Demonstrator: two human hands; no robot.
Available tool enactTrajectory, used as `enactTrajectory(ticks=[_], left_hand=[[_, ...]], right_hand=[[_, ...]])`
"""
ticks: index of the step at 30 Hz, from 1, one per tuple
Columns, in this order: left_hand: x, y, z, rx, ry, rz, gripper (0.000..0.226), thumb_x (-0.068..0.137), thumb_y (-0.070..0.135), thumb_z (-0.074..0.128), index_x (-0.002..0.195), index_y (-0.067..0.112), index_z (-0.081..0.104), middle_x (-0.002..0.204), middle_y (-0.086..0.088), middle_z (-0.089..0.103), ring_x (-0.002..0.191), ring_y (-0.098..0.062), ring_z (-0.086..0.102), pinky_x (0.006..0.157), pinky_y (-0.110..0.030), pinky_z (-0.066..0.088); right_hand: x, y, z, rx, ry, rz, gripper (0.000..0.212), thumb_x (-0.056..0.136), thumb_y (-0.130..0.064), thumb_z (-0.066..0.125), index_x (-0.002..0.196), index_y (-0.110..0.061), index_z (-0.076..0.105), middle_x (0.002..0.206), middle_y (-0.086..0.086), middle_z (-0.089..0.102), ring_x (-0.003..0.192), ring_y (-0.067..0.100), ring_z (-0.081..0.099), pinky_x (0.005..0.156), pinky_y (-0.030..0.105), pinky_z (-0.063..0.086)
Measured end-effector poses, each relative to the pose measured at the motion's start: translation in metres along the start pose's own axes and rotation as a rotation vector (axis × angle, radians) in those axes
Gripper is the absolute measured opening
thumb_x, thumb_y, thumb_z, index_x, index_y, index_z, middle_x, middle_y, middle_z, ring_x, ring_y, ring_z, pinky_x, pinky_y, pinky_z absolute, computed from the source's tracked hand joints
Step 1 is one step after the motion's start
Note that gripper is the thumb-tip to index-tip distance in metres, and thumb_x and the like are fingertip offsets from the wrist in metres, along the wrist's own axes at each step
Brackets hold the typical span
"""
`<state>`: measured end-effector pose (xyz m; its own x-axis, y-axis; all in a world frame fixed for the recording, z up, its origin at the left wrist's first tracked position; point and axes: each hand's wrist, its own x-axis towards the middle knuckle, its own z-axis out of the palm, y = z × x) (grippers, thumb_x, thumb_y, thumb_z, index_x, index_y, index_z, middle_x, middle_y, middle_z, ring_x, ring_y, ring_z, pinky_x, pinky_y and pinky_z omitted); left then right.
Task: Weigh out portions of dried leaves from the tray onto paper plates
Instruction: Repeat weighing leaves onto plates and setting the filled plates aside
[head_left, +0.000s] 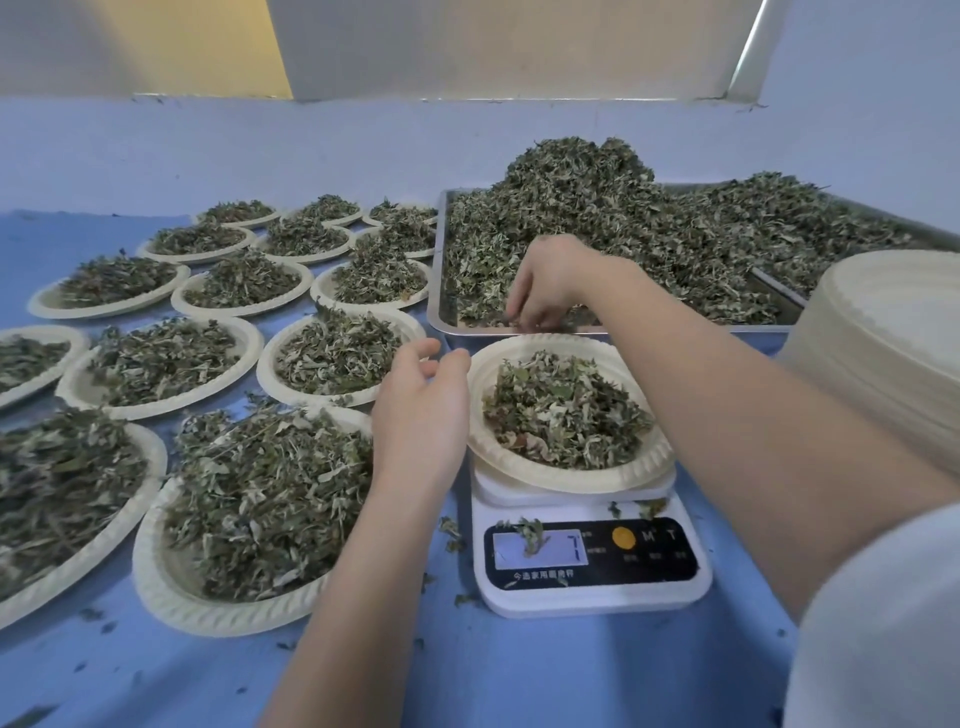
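Blue table (467, 675): right hand (545, 283) seemingly pinches tray (441, 312) leaves (649, 234), left hand (421, 410) relaxed

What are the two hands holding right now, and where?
Right hand pinches dried leaves at the tray's near edge; left hand holds nothing.

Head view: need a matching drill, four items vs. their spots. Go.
Items:
1. white digital kitchen scale
2. steel tray of dried leaves
3. stack of empty cream paper plates
4. right hand

Places:
A. far right edge, beside the tray
B. under the partly filled paper plate
C. in the tray's near corner, fingers in the leaves
D. behind the scale, heaped high

Pairs: 1-B, 2-D, 3-A, 4-C
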<state>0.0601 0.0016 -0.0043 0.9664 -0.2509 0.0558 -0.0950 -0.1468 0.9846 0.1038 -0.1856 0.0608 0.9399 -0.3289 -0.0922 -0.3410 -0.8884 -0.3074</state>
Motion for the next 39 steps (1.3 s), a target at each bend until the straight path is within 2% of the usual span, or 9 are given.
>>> enactTrajectory(ticks=[5,11,16,19,22,27,31,35,39], left_hand=[[0.001,0.0,-0.001,-0.026,-0.006,-0.019,0.03,0.092,0.032,0.049,0.121,0.026,0.054,0.101,0.018,0.055,0.1,-0.014,0.055,0.092,-0.039,0.043],[0.001,-0.001,-0.003,-0.046,0.007,-0.035,0.026,0.089,0.032,0.049,0.114,0.028,0.055,0.102,0.011,0.058,0.105,-0.022,0.058,0.097,-0.049,0.045],[0.002,0.0,-0.004,-0.064,0.022,-0.035,0.029,0.089,0.031,0.05,0.116,0.024,0.055,0.108,0.001,0.06,0.103,-0.024,0.059,0.096,-0.05,0.046],[0.001,0.0,-0.004,-0.035,0.023,-0.017,0.026,0.091,0.03,0.049,0.117,0.026,0.054,0.108,0.003,0.06,0.103,-0.023,0.059,0.096,-0.049,0.046],[0.0,0.001,-0.003,-0.014,0.02,-0.011,0.031,0.092,0.031,0.048,0.121,0.025,0.053,0.11,0.005,0.059,0.106,-0.023,0.058,0.097,-0.048,0.045],[0.0,0.001,-0.002,0.015,0.017,-0.012,0.032,0.092,0.031,0.048,0.123,0.025,0.053,0.105,0.01,0.057,0.105,-0.02,0.057,0.098,-0.045,0.044],[0.0,-0.002,0.001,0.04,-0.026,-0.011,0.034,0.093,0.032,0.048,0.126,0.024,0.052,0.094,0.021,0.051,0.088,0.0,0.05,0.083,-0.032,0.036],[-0.006,-0.005,0.013,0.001,-0.075,-0.067,0.036,0.094,0.026,0.048,0.131,0.026,0.05,0.111,0.011,0.051,0.103,-0.012,0.048,0.086,-0.028,0.031],[-0.012,0.001,0.02,-0.103,0.032,-0.085,0.042,0.098,0.007,0.036,0.134,0.025,0.046,0.123,0.005,0.054,0.051,-0.001,0.049,0.045,-0.015,0.04]], right_hand=[[-0.057,0.0,-0.035,0.159,0.182,-0.04,0.016,0.078,-0.008,0.076,0.087,-0.021,0.076,0.081,-0.006,0.069,0.064,0.009,0.068,0.055,0.017,0.056],[-0.119,-0.009,-0.061,0.023,-0.221,0.049,0.051,0.064,-0.065,0.061,0.113,-0.048,0.061,0.107,-0.001,0.066,0.091,0.025,0.068,0.084,0.043,0.056],[-0.112,-0.009,-0.05,-0.098,-0.059,-0.004,0.074,0.083,-0.073,0.027,0.141,-0.029,0.043,0.136,0.002,0.052,0.099,0.023,0.063,0.089,0.041,0.051],[-0.1,-0.003,-0.037,-0.122,0.036,-0.029,0.077,0.089,-0.069,0.018,0.144,-0.021,0.04,0.149,0.002,0.039,0.125,0.026,0.049,0.101,0.041,0.036],[-0.088,0.002,-0.025,-0.128,0.008,-0.01,0.076,0.093,-0.065,0.018,0.144,-0.014,0.039,0.151,0.006,0.035,0.137,0.024,0.036,0.109,0.04,0.028],[-0.074,0.009,-0.012,-0.18,-0.098,0.078,0.078,0.094,-0.063,0.017,0.141,-0.007,0.044,0.144,0.01,0.044,0.127,0.027,0.045,0.107,0.042,0.035],[-0.08,0.009,-0.012,-0.13,-0.066,0.116,0.074,0.097,-0.059,0.016,0.142,-0.006,0.042,0.141,0.013,0.047,0.124,0.028,0.048,0.105,0.042,0.035],[-0.114,0.017,0.011,-0.094,0.096,0.264,0.073,0.099,-0.056,0.01,0.14,-0.003,0.04,0.141,0.019,0.045,0.124,0.03,0.048,0.1,0.04,0.039],[-0.146,0.015,0.037,0.222,0.131,0.327,0.074,0.096,-0.061,0.01,0.147,-0.011,0.03,0.151,0.012,0.033,0.136,0.027,0.033,0.104,0.038,0.029]])
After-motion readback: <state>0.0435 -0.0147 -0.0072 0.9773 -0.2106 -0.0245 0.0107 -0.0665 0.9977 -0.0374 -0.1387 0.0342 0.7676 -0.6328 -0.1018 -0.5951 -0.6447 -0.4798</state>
